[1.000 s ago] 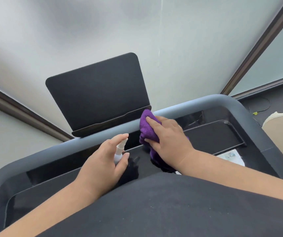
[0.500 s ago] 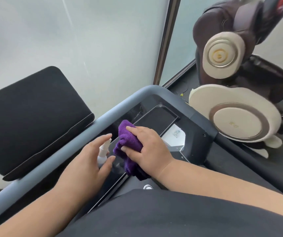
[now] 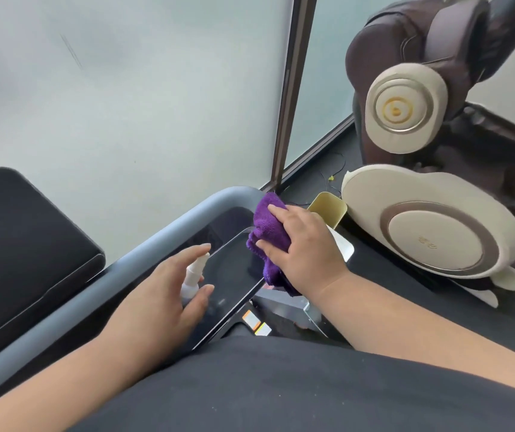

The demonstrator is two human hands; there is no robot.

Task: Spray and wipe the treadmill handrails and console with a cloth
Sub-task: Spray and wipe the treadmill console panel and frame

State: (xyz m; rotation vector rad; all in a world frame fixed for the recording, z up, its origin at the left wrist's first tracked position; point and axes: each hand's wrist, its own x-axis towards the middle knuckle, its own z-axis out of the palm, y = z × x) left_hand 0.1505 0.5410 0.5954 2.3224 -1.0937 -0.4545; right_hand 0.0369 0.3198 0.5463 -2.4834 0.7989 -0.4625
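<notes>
Now right hand (image 3: 304, 244) presses purple cloth (image 3: 267, 232) flat on console (image 3: 228, 275).

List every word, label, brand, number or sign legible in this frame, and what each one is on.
Nothing can be read for certain.
Disc of the cream massage chair: faint embossed marks, too small to read.
Orange and white stickers beside the treadmill console: print blurred.
White spray bottle in the left hand: no label visible.
Purple cloth under the right hand: no tag visible.
</notes>
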